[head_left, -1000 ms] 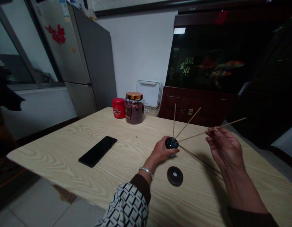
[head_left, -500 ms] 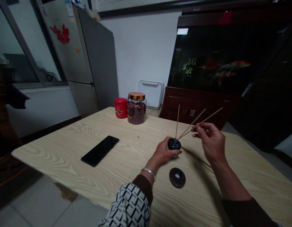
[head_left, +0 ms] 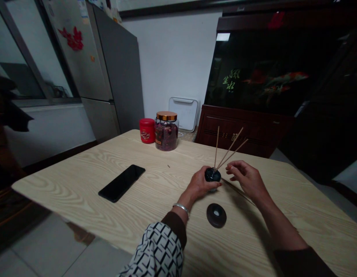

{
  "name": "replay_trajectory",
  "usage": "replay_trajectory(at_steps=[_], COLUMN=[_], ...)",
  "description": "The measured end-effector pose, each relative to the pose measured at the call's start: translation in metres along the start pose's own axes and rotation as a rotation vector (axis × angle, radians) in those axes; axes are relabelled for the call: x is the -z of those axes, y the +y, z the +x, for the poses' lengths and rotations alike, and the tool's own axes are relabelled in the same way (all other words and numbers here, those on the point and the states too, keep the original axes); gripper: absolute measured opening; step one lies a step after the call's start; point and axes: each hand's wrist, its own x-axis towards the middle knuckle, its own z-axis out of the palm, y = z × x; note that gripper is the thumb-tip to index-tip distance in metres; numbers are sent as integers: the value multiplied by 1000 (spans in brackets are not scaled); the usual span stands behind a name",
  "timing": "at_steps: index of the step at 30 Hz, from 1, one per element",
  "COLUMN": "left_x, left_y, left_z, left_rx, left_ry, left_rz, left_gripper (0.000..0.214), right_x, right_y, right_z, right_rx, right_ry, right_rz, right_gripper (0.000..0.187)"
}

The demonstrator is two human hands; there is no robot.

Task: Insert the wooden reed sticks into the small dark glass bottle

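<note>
A small dark glass diffuser bottle [head_left: 213, 175] stands on the table, and my left hand [head_left: 201, 183] is wrapped round its side. Three thin reed sticks [head_left: 230, 145] rise from its mouth, fanned out to the right. My right hand [head_left: 245, 177] hovers just right of the bottle, below the lowest stick, its fingers curved and apart with nothing visible in them. More sticks [head_left: 237, 190] lie on the table under that hand, partly hidden by it. A dark round cap [head_left: 216, 215] with a pale centre lies in front of the bottle.
A black phone [head_left: 122, 183] lies to the left on the wooden table [head_left: 155, 215]. At the back stand a red canister [head_left: 147, 130] and a clear jar [head_left: 166, 135] with a copper lid. Beyond the table are a fridge [head_left: 120, 69] and a fish tank [head_left: 253, 77].
My right hand has let go of the rightmost stick and moved down and left, closer to the bottle. Two sticks now lean differently, their tips further left. My left hand stays put.
</note>
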Motion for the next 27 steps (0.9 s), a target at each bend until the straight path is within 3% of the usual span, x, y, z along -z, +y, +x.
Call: replay_trajectory(at_steps=[6, 11, 17, 22, 24, 27], left_x=[0, 0, 0, 0, -1, -1], left_y=[0, -1, 1, 1, 0, -3], left_z=[0, 1, 0, 0, 0, 1], left_rx=[-1, 4, 26, 22, 16, -2], left_ry=[-2, 2, 1, 5, 1, -1], left_rz=[-23, -16, -12, -31, -40, -43], left_gripper=[64, 64, 63, 63, 64, 65], right_x=[48, 46, 39, 61, 73, 80], right_y=[51, 58, 42, 33, 26, 6], right_z=[-39, -59, -59, -56, -51, -42], right_rx=[-8, -31, -53, -28, -28, -60], right_ry=[-130, -195, -160, -65, 10, 161], right_rz=[-834, -1072, -1022, -896, -741, -226], right_gripper=[25, 25, 18, 17, 17, 27])
